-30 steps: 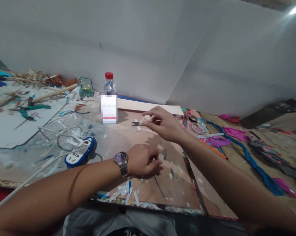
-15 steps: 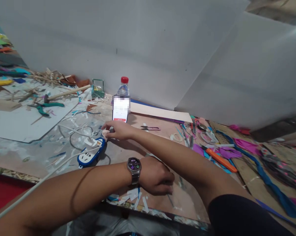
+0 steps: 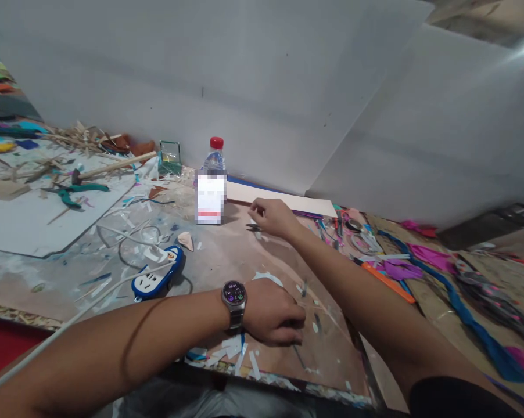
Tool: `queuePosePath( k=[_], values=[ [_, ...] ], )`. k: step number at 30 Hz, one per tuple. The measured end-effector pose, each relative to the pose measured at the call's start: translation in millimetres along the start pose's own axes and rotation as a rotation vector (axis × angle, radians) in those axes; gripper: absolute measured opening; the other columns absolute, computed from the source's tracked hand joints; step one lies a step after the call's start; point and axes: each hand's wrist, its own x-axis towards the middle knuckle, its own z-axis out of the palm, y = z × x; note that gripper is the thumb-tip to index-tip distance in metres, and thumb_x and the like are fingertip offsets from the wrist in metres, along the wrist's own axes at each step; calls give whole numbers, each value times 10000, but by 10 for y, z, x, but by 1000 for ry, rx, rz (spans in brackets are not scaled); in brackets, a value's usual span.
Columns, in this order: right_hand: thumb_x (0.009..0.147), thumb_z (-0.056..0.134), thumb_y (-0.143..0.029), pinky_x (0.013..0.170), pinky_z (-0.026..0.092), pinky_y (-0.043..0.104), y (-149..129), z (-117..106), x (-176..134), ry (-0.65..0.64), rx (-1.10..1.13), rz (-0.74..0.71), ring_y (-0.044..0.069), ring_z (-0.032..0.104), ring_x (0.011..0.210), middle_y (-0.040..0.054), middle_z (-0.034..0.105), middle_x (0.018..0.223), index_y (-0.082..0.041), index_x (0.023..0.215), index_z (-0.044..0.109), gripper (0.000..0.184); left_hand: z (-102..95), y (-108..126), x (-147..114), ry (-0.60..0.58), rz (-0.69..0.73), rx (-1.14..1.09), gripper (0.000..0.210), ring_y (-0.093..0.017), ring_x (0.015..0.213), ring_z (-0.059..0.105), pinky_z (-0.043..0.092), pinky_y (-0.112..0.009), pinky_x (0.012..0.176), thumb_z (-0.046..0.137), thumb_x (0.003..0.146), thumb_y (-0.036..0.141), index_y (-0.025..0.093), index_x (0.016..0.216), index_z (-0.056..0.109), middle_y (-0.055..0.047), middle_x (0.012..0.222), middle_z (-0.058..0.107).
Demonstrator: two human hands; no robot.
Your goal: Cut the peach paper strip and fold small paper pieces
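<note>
My left hand (image 3: 273,310), with a watch (image 3: 234,293) on its wrist, rests on the near part of the table (image 3: 227,264). Its fingers are curled in, and whatever may be inside them is hidden. Farther back, my right hand (image 3: 273,216) hovers over thread snips (image 3: 253,228), fingers bent and slightly apart. The dark blade tips poke out below the fingers, while the handle is covered by the hand. To the left lies a small pale, pointed piece (image 3: 185,240), touched by neither hand.
A blue-and-white power strip (image 3: 151,281) with cables is at left. Behind stand a lit phone (image 3: 210,200) and a red-capped bottle (image 3: 216,157). Pale strips (image 3: 283,200) lie along the wall. Pliers (image 3: 70,196) are far left; an orange cutter (image 3: 388,281) is at right.
My right hand has let go of the pale pointed piece and moved right to the thread snips. The left hand stays where it was. The view has shifted slightly.
</note>
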Motion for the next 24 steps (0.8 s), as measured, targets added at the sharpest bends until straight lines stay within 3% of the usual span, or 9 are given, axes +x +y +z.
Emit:
queuePosePath(
  k=[3, 6, 10, 12, 14, 17, 20, 24],
  values=[
    [924, 663, -238, 868, 434, 327, 452, 13, 19, 32, -143, 149, 243, 612, 1001, 152, 704, 1153, -137, 1126, 721, 233, 36, -28, -5, 17, 31, -24, 254, -216, 768, 715, 411, -334, 573, 623, 958, 498, 250, 940, 675, -44, 827, 762],
    [929, 700, -277, 993, 452, 382, 715, 121, 65, 39, -228, 211, 286, 584, 1158, 182, 651, 1305, -139, 1188, 714, 293, 44, -38, -9, 26, 38, -35, 249, -213, 771, 713, 417, -334, 581, 620, 961, 495, 251, 943, 669, -42, 827, 758],
    [1011, 639, -358, 1013, 524, 456, 804, 256, 130, 84, -279, 252, 260, 633, 1162, 127, 660, 1292, -166, 1212, 681, 281, 27, -25, -4, 14, 16, -52, 263, -217, 776, 715, 422, -330, 590, 599, 970, 496, 247, 952, 679, -48, 828, 760],
    [1040, 585, -338, 987, 521, 419, 810, 265, 151, 115, -287, 267, 252, 636, 1145, 127, 688, 1231, -163, 1145, 706, 238, 13, -16, 0, 11, -1, -83, 277, -217, 783, 718, 432, -327, 600, 598, 970, 512, 250, 958, 688, -49, 841, 766],
    [1048, 524, -279, 936, 486, 362, 834, 213, 153, 159, -287, 282, 258, 623, 1127, 156, 707, 1176, -158, 1064, 742, 250, -7, -8, -1, 14, -19, -116, 287, -217, 799, 721, 442, -323, 619, 604, 968, 523, 251, 970, 696, -52, 854, 772],
    [1033, 477, -255, 866, 463, 352, 930, 15, 103, 262, -284, 316, 268, 634, 1059, 181, 694, 1203, -148, 1105, 740, 293, -50, 9, -11, 48, -71, -207, 289, -220, 873, 727, 465, -313, 687, 586, 986, 502, 242, 1009, 709, -64, 930, 787],
    [990, 483, -234, 873, 460, 377, 1063, -280, -38, 370, -274, 341, 298, 637, 1029, 203, 706, 1136, -117, 1088, 732, 292, -67, 20, -9, 169, -208, -484, 285, -216, 917, 717, 482, -310, 773, 562, 1011, 458, 224, 1021, 725, -70, 998, 787],
    [950, 470, -238, 839, 481, 393, 1174, -692, -387, 491, -237, 320, 298, 649, 948, 188, 728, 1040, -121, 1058, 702, 282, 0, -55, 47, 538, -491, -1055, 395, -154, 686, 613, 460, -279, 676, 604, 973, 560, 178, 959, 703, -27, 758, 675]
  ],
)
